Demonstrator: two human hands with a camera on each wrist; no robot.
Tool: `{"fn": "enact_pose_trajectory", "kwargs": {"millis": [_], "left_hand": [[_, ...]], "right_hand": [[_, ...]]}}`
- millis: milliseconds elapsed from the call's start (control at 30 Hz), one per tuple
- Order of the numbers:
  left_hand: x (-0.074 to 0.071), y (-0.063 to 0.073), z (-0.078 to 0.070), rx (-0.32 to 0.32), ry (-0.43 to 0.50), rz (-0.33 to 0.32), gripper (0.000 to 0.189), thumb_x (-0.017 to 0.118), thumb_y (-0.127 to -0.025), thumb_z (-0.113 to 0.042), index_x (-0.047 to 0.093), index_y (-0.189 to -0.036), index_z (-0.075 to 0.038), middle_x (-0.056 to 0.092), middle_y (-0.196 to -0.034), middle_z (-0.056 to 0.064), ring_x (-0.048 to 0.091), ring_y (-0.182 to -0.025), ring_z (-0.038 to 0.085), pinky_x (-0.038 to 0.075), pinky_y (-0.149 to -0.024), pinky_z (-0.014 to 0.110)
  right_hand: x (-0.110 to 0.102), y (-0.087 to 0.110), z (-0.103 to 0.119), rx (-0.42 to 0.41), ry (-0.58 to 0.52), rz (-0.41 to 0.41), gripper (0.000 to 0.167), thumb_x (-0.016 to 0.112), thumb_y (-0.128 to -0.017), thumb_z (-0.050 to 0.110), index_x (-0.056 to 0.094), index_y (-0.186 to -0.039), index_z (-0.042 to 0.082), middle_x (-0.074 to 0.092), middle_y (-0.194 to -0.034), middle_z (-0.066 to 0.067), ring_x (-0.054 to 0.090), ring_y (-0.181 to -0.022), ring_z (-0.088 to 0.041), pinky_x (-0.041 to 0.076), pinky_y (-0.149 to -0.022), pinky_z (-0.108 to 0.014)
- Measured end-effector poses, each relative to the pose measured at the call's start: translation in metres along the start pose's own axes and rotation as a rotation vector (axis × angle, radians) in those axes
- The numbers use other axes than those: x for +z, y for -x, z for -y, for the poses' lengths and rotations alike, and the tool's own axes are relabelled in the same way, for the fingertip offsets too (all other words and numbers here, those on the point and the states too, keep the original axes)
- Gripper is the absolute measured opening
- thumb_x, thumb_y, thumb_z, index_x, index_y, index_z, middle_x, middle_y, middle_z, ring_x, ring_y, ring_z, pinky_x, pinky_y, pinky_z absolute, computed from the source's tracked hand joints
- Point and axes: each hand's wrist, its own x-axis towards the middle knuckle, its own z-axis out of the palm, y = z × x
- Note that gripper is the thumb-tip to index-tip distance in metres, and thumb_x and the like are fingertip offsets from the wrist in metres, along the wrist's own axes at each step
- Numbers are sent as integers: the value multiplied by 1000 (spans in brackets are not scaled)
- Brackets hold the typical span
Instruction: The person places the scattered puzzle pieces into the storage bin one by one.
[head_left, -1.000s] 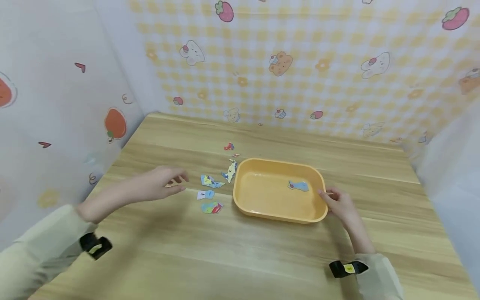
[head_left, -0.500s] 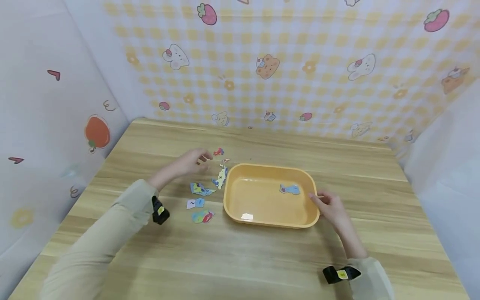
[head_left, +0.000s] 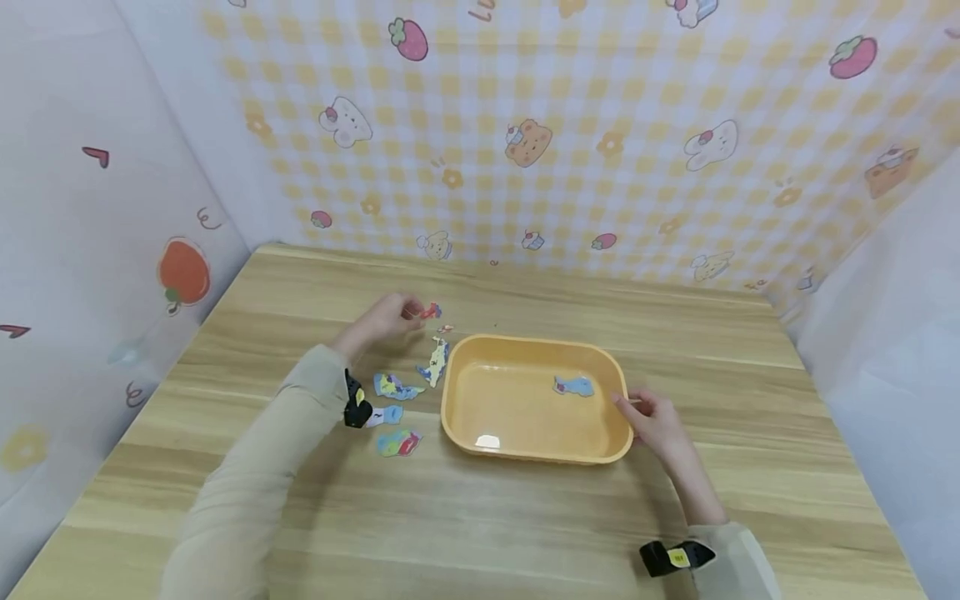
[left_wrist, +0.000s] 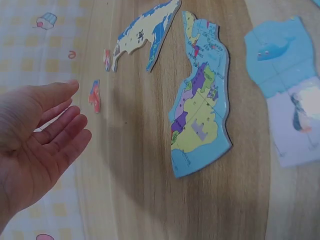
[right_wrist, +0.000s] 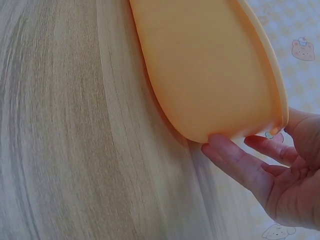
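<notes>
My left hand reaches to the small red map puzzle piece on the wooden table. In the left wrist view its fingers are loosely bent and apart, with a narrow gap between them and the red piece. My right hand grips the right end of a yellow plastic tray, thumb over the rim and fingers against the outer wall, also seen in the right wrist view. Inside the tray lies one blue puzzle piece.
Left of the tray lie a tiny piece, a cream-and-blue piece, a yellow-and-purple map piece, a whale-and-penguin piece and a green-and-red piece. Patterned cloth hangs behind the table.
My left hand has moved forward and right across the table, up to the red piece. The right hand keeps its grip on the tray. The head view has shifted slightly.
</notes>
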Motion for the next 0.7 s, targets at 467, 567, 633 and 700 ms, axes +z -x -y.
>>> {"fn": "enact_pose_trajectory", "kwargs": {"millis": [467,567,633,700], "left_hand": [[15,-23,-4,-72,67,-82,29,57,-85,-2,52,-109,12,57,-106,24,55,-89,26,51,-81,32],[16,-29,-3,-103,48,-94,26,59,-84,-3,54,-105,11,57,-102,22,53,-87,24,50,-80,31],[17,-32,-1,-116,24,-101,23,60,-83,-3,55,-101,11,57,-99,21,52,-86,24,49,-80,33],[18,-35,0,-125,-11,-105,21,61,-83,-4,56,-98,10,57,-98,20,52,-86,25,49,-79,33]], "right_hand": [[2,0,0,26,-28,-20,45,53,-92,28,50,-118,-9,62,-104,-30,66,-70,-15,57,-58,-30],[2,0,-1,23,-29,-21,45,53,-92,28,50,-118,-10,61,-105,-30,66,-71,-15,57,-58,-30],[2,0,-1,21,-25,-21,45,53,-92,27,50,-118,-10,61,-104,-30,65,-70,-14,57,-57,-30],[2,0,-1,21,-21,-20,45,53,-92,27,50,-118,-10,62,-103,-30,65,-70,-14,57,-57,-30]]}}
